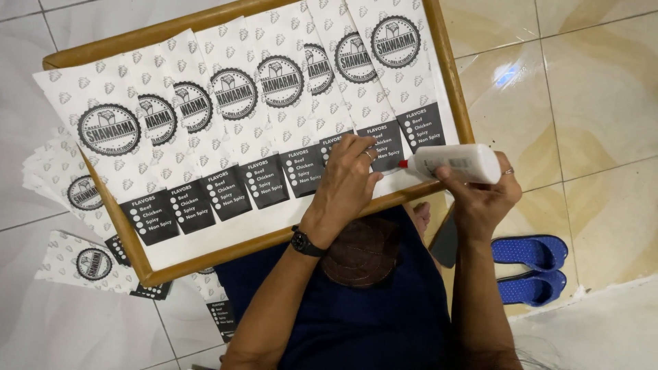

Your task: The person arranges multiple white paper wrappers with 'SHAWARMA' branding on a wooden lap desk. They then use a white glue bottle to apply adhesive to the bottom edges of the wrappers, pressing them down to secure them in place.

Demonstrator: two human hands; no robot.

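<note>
1. Head view, far left: loose white printed paper wrappers (82,264) lie on the pale tiled floor (62,322), partly under the board's edge.
2. A wooden-framed rectangular board (205,252) rests across the person's lap and carries a fanned row of white paper sheets with round black emblems and dark lower panels (226,137), overlapped left to right.
3. Left hand (348,179), with a black wristwatch (305,242) at the wrist, lies fingers-down, pressing the lower edge of the sheets near the right end of the row; it grips nothing.
4. Right hand (483,199) is closed around a white plastic glue bottle with a red nozzle (452,163), held on its side, nozzle aimed at the sheet edge just beside the left fingertips.
5. Step judged in hand: gluing the exposed sheet edges. Whether glue is already flowing cannot be made out.
6. Next move would call for a steady squeeze and a straight run along the margin, with the left hand pinning the stack.
7. Far right: blue slippers (529,267) on the floor.
</note>
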